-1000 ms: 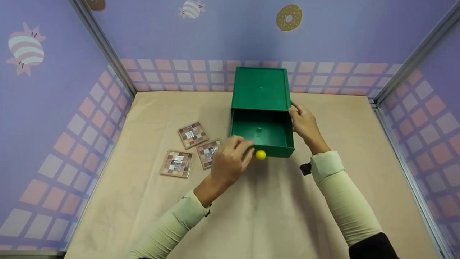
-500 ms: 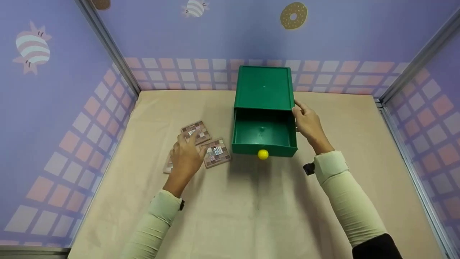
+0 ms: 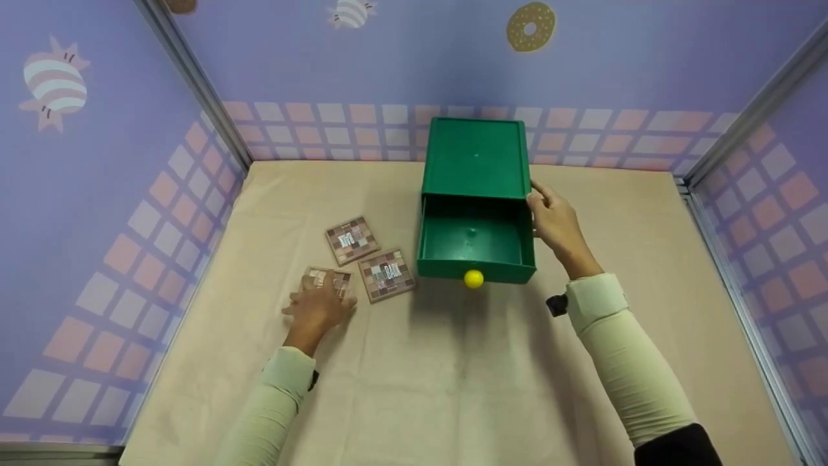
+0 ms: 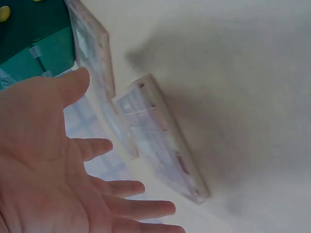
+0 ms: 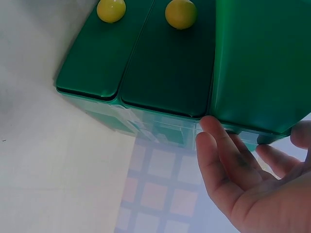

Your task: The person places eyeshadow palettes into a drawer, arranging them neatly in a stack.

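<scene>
My left hand [image 3: 317,309] spreads its fingers over the nearest eyeshadow palette [image 3: 338,279], hiding part of it. In the left wrist view the palm faces the camera, the fingers [image 4: 141,208] are apart, and a palette [image 4: 163,141] lies just beyond them. Two more palettes lie flat close by, one behind [image 3: 352,240] and one to the right [image 3: 387,275]. At the right, my right hand [image 3: 556,223] rests against the side of a green drawer cabinet [image 3: 477,158]. Its top drawer [image 3: 472,243] is pulled out, with nothing inside and a yellow knob [image 3: 473,279] in front.
Below the pulled-out drawer, two lower drawers [image 5: 165,63] are pushed in, each with a yellow knob. The cabinet stands at the back of the cloth-covered table [image 3: 414,388], against the patterned back wall [image 3: 388,65]. Side panels [image 3: 776,213] close off left and right.
My left hand has moved from beside the drawer front leftward, past the palettes, and down over the nearest one. My right hand stays at the cabinet's side.
</scene>
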A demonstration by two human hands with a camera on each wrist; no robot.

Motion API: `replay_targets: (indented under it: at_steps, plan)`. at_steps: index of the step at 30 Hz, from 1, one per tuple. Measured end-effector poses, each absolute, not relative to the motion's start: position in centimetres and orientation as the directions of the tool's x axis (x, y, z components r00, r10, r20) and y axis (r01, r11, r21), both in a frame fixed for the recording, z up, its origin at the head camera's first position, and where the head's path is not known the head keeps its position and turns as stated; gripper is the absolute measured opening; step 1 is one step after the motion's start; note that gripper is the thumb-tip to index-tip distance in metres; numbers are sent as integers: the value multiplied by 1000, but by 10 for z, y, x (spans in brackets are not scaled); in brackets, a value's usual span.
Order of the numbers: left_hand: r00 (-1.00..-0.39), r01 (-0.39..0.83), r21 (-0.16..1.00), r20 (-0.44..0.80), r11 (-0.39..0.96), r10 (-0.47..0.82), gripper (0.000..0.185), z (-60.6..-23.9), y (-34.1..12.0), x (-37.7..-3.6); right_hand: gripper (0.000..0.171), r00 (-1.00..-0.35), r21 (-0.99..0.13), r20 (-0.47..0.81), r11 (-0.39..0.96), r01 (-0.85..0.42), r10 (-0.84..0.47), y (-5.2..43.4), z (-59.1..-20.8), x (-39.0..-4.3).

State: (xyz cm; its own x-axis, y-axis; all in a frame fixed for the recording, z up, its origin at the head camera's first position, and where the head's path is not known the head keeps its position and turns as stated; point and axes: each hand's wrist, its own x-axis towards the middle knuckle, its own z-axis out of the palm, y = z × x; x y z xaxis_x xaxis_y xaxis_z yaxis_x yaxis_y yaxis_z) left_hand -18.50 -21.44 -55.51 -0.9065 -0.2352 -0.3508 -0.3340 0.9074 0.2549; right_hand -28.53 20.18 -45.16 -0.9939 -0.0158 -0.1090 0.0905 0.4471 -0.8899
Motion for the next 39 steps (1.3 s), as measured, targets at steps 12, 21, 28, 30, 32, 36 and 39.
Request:
replay_targets:
  at_steps: [12, 21, 28, 30, 32, 36, 39]
  plan:
    - [-867, -368, 270, -445, 890, -223, 87, -555, -228, -180, 55, -992, -908, -122, 407, 101, -24, 203, -451, -282]
    - [-896, -327, 309, -401, 893, -189, 90, -559, -230, -182, 54, -993, -905, -117, 413, 101, -14, 206, -449, -283]
    - [-933, -293, 330, -302, 898, -193, 87, -567, -233, -179, 55, -991, -903, -129, 416, 110, -17, 205, -450, -283]
    - [-937, -295, 338, -287, 894, -200, 87, -568, -234, -178, 56, -991, -902, -130, 418, 110, -19, 204, -451, -283]
    - [-939, -296, 346, -273, 890, -207, 85, -569, -235, -177, 55, -992, -901, -128, 420, 108, -20, 203, -452, -282]
    - [-946, -294, 358, -240, 886, -217, 84, -568, -239, -175, 55, -993, -899, -115, 427, 95, -21, 202, -452, -283]
    - [-952, -289, 377, -213, 880, -221, 83, -564, -242, -175, 55, -994, -895, -106, 439, 85, -22, 202, -452, -284]
